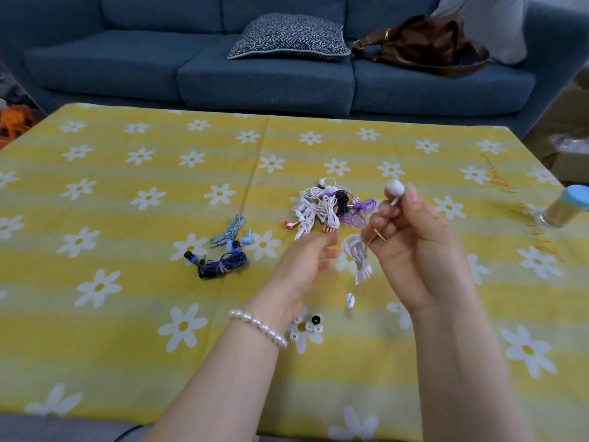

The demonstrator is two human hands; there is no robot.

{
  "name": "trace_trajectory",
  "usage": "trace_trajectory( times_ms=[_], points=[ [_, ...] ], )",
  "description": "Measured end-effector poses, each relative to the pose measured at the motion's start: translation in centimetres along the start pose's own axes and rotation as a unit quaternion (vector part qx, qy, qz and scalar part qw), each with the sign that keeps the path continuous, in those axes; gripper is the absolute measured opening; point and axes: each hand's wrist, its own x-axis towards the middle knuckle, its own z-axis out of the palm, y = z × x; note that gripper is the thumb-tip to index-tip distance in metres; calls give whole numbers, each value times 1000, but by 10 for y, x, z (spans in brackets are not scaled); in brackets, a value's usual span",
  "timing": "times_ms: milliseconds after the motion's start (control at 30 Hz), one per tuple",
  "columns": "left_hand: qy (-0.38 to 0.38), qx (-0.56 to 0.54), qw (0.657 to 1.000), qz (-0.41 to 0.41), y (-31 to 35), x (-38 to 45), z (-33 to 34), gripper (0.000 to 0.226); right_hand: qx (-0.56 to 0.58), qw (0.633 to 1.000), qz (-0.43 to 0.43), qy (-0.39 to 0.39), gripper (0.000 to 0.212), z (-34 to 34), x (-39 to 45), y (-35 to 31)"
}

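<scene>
Head view: a white earbud (396,187) on a thin white stem is pinched between the thumb and fingertips of the person's right grip (414,250), raised above the desk (127,186), which is covered by a yellow cloth printed with white daisies. A thin wooden toothpick (380,235) is also held among the curled fingers of that grip, and the earbud's bundled white cable (358,256) hangs below it. The left grip (302,266), with a pearl bracelet (258,327) at the wrist, is seen just beside the cable with fingers loosely curled; it is blurred, so whether anything is held cannot be told. A tangled pile of white, black and purple earphones (328,207) lies just beyond both grips. A light blue pair (234,236) and a dark blue pair (220,264) are laid to the left. Small white and black silicone ear tips (307,327) are scattered near the left wrist. A blue-lidded jar (567,208) stands at the right edge.
</scene>
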Motion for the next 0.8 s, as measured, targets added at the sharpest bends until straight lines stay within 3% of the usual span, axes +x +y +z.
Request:
trace_trajectory(
  times_ms=[100, 233, 333, 467, 633, 800],
  points=[
    [-91, 3, 993, -79, -4, 0, 9, 27, 61, 998, 3, -20, 22, 1, 0, -3],
    [-179, -3, 976, -122, -9, 2, 12, 50, 129, 991, -28, -1, 23, -1, 1, -7],
    [-189, -74, 970, -132, -10, 4, 10, 48, 134, 989, -53, 35, 22, -8, 3, -11],
    [-189, -102, 969, -119, -11, 3, 15, 17, 171, 982, -54, 51, 17, -13, 4, -13],
    [-155, -75, 981, -94, -18, 2, 29, 52, 240, 970, -34, 22, 15, -9, 2, -11],
    [-254, -233, 934, -95, -19, 4, 31, 47, 267, 963, -28, 5, 20, -10, 1, -10]
  ],
)
